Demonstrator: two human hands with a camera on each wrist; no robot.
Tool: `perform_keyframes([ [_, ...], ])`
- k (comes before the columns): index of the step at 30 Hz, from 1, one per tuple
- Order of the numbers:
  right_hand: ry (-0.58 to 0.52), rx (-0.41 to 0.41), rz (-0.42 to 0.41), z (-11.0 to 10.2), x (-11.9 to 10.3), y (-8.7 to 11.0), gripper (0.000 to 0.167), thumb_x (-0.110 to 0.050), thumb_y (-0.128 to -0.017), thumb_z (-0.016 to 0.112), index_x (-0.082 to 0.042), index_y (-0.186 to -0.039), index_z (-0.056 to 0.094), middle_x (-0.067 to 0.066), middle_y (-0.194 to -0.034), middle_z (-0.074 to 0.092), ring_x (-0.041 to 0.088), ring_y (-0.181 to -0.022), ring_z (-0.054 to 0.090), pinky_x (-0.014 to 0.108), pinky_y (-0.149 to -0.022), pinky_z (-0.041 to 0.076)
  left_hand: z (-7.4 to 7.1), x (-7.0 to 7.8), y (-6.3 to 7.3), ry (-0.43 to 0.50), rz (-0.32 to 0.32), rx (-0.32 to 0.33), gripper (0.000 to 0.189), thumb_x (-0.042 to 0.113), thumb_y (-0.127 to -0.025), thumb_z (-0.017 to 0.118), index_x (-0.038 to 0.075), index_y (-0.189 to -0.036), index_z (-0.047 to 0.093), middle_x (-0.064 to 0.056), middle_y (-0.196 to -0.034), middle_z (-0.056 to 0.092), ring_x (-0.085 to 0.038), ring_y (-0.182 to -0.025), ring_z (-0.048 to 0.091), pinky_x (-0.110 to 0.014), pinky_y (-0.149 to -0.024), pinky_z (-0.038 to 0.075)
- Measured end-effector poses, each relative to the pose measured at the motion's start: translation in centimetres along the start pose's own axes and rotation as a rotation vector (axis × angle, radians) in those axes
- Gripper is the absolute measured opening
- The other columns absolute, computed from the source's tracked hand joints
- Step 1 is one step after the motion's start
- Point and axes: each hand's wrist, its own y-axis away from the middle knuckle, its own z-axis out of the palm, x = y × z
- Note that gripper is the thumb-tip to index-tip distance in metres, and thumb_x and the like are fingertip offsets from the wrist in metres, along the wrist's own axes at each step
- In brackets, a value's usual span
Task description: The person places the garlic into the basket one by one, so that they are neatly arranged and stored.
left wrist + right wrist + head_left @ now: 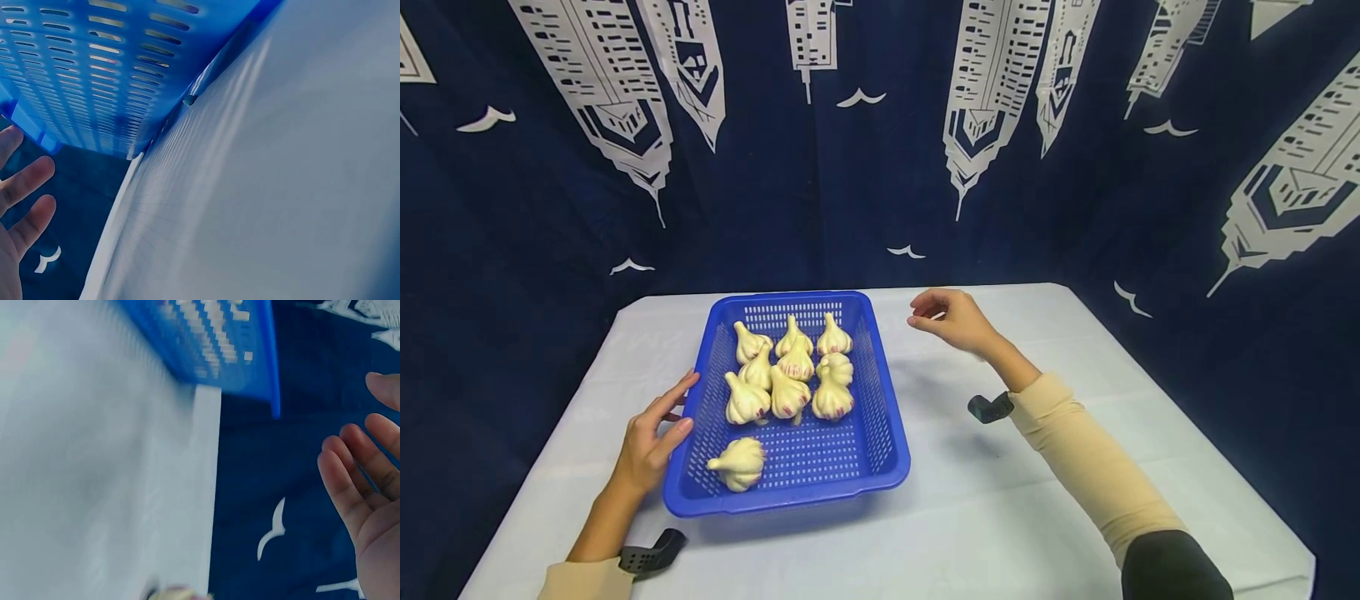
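A blue perforated plastic basket (808,492) stands on the white-covered table. Several garlic bulbs (790,392) sit grouped in its back and middle, stems mostly upward. One more garlic bulb (739,464) lies apart at the near left corner, its stem pointing left. My left hand (643,446) is at the basket's left rim, fingers spread and thumb against the edge; in the left wrist view the fingers (28,181) extend beside the slotted wall. Off the basket's right side my right hand (953,319) hovers above the table, fingers loosely bent and holding nothing.
White cloth (1000,517) covers the table, whose far edge runs just behind the basket. A dark blue curtain (850,192) printed with white buildings and birds hangs behind and at both sides. Black wrist cameras (990,408) are strapped to both forearms.
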Motion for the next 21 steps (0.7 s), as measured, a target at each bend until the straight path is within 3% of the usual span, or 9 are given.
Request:
perform_keyframes([
  [6,0.055,0.094,0.051,-1.5,2.2,0.4,0.026,-0.012,-0.087,0.073,0.003,-0.107,0.067,0.017,-0.100,0.070,0.030,-0.093,0.066,0.042,-0.086,0.052,0.0,0.0,0.0,0.006,0.004,0.003,0.058,0.001,-0.079,0.055,-0.001,-0.136,0.057,-0.018,-0.139,0.056,0.002,-0.104,0.056,-0.014,-0.079,0.042],
  [21,0.165,0.216,0.201,-2.8,8.8,2.1,0.034,-0.015,-0.089,0.071,0.008,-0.112,0.064,0.026,-0.109,0.066,0.039,-0.100,0.064,0.048,-0.087,0.050,0.1,-0.2,0.1,0.009,0.011,0.008,0.058,0.001,-0.078,0.055,-0.001,-0.136,0.057,-0.019,-0.138,0.056,0.002,-0.103,0.056,-0.016,-0.079,0.042],
])
